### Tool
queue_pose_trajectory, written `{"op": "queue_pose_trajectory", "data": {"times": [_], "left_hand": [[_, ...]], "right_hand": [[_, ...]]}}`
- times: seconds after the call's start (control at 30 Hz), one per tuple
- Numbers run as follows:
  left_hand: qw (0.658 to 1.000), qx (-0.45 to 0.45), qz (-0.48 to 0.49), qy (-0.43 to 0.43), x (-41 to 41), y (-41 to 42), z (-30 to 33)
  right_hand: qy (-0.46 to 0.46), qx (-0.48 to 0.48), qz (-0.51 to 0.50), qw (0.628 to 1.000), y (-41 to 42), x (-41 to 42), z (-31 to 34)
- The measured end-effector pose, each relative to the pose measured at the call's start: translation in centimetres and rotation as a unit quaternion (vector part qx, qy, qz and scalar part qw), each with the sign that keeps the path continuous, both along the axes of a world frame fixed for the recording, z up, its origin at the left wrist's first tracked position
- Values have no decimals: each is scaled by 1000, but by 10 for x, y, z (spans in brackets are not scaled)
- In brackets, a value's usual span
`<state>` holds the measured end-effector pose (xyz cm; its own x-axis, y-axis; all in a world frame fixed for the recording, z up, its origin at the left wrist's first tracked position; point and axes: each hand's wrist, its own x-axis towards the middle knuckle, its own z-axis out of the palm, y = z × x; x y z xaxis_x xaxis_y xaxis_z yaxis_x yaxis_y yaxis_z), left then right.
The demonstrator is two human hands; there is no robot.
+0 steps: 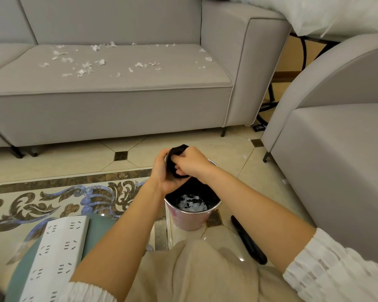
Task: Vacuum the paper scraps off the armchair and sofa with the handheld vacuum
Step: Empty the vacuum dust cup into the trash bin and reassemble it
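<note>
Both my hands hold a black vacuum part (176,156) just above a small metal bin (189,221). My left hand (162,171) wraps around it from the left, and my right hand (189,163) grips it from the right with curled fingers. White paper scraps (191,204) lie inside the bin's black liner. Another long black vacuum piece (248,240) lies on the floor right of the bin. Several white paper scraps (85,66) are scattered over the grey sofa (109,110) seat ahead. The grey armchair (336,149) stands at the right, its seat bare.
A white power strip (57,253) rests on a green round surface (98,227) at the lower left. Patterned tile floor (52,199) spreads between me and the sofa. A dark-legged side table (301,46) with a white cloth stands between sofa and armchair.
</note>
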<state>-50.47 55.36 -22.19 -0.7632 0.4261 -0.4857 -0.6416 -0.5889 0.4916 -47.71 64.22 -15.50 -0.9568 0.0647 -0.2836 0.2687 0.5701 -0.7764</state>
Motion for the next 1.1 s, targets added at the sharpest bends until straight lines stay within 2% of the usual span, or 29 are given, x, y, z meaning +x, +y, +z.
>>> {"op": "queue_pose_trajectory", "data": {"times": [0.07, 0.13, 0.23, 0.3, 0.33, 0.47, 0.57, 0.7, 0.83, 0.9, 0.97, 1.03, 1.1], "left_hand": [[1000, 8, -6, -2, 1, -1, 2], [999, 27, -18, -1, 0, -1, 5], [998, 60, -9, -7, -2, -3, 13], [998, 68, -7, -12, -1, -4, 19], [998, 68, -6, -16, 0, -5, 21], [997, 60, 3, -39, 1, -3, 24], [997, 61, 6, -40, 1, -4, 24], [998, 67, -2, -16, 4, -4, 27], [998, 57, 16, -6, 2, -5, 25], [997, 75, 17, -8, 4, -8, 27], [996, 94, 3, -5, 6, -9, 34], [995, 94, -8, -9, 5, -5, 39], [996, 89, -13, -22, 2, -1, 43]], "right_hand": [[54, 106, 30, 992, 0, 6, 1], [185, 221, 29, 957, 2, 15, -7], [351, 276, 57, 893, 11, 22, -25], [383, 342, 75, 855, 14, 20, -38], [375, 365, 78, 849, 13, 19, -42], [315, 407, 110, 850, 12, 17, -41], [292, 397, 130, 860, 15, 16, -40], [346, 343, 119, 865, 20, 20, -43], [321, 355, 160, 863, 19, 21, -39], [334, 317, 164, 872, 18, 19, -36], [391, 219, 121, 886, 23, 18, -31], [467, 145, 31, 872, 34, 17, -29], [478, 96, -44, 872, 41, 18, -25]]}}
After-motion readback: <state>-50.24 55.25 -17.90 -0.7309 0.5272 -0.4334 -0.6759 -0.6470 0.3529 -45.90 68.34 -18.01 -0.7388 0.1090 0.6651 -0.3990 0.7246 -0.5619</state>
